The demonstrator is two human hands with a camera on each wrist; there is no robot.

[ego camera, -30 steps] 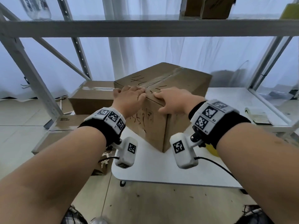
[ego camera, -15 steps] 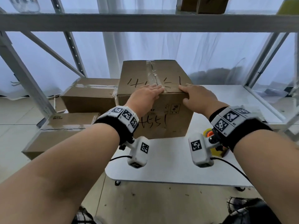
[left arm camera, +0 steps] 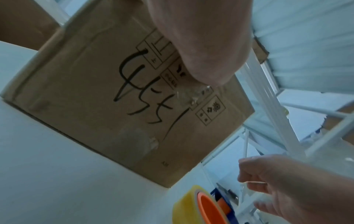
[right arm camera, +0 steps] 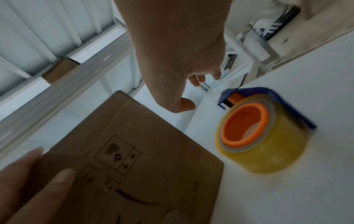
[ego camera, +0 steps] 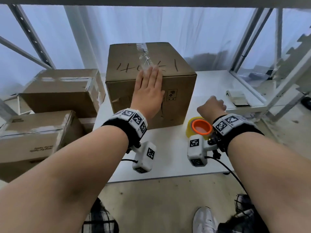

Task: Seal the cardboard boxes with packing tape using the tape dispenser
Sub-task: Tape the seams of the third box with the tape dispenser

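One cardboard box stands upright on a white table, and everything below is placed relative to it. Clear tape already runs along its top seam and folds down over the near face, wrinkled in places. The left hand lies flat over the box's near top edge, fingers straight and together, pressing where the tape crosses — it grips nothing. The right hand hangs in the air beside the box's right side, fingers loosely curled and empty, just above the tape dispenser, which sits on the table near the box's right front corner: a yellowish roll on an orange core in a blue frame.

By the look of it, this box's top seam is nearly sealed, with only smoothing left; whether its underside is taped cannot be told. Left of the box, off the table, sit two more boxes, each showing tape — any further boxes to seal are not in view.

Farther right of the box, a small notepad-like item lies on the table. Grey metal shelving frames the box, with white curtains behind it and a pale floor below.
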